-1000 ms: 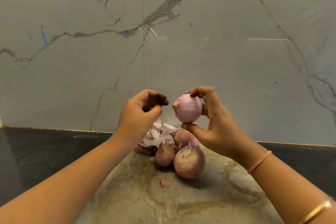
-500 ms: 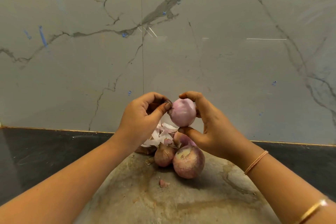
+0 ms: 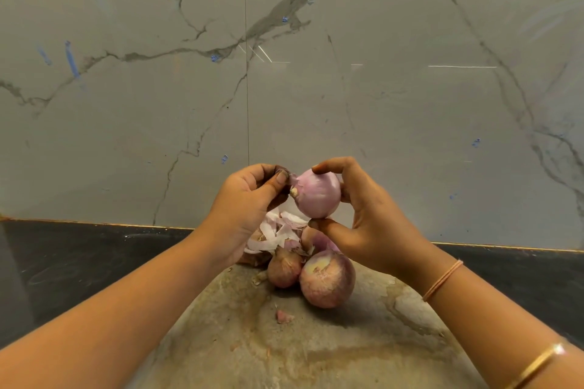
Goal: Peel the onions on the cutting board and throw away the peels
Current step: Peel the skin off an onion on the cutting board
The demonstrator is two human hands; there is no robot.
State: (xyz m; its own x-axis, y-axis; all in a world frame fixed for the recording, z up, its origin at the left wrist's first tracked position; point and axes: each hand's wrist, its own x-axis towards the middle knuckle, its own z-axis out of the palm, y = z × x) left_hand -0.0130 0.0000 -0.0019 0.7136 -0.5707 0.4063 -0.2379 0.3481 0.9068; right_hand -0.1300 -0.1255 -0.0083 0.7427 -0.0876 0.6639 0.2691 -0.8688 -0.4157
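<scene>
Left hand (image 3: 249, 199): thumb and forefinger pinch loose skin flap (image 3: 292, 178) at root end of onion (image 3: 317, 194). Right hand (image 3: 369, 224) grips same onion, thumb beneath, fingers on top, above cutting board (image 3: 284, 341). Judgement: pull flap along bulb, not outward; counter-rotate with right. Peel pile (image 3: 278, 230), small onion (image 3: 284, 267) and large onion (image 3: 327, 278) lie on board. No bin in view.

A kitchen: I work at a dark stone counter (image 3: 79, 262) running across the lower frame, backed by grey, marble-veined wall tiles (image 3: 410, 104) that fill the top. A worn, stained cutting board (image 3: 284, 350) at bottom centre carries onions (image 3: 327, 278) and loose peels (image 3: 278, 234).
</scene>
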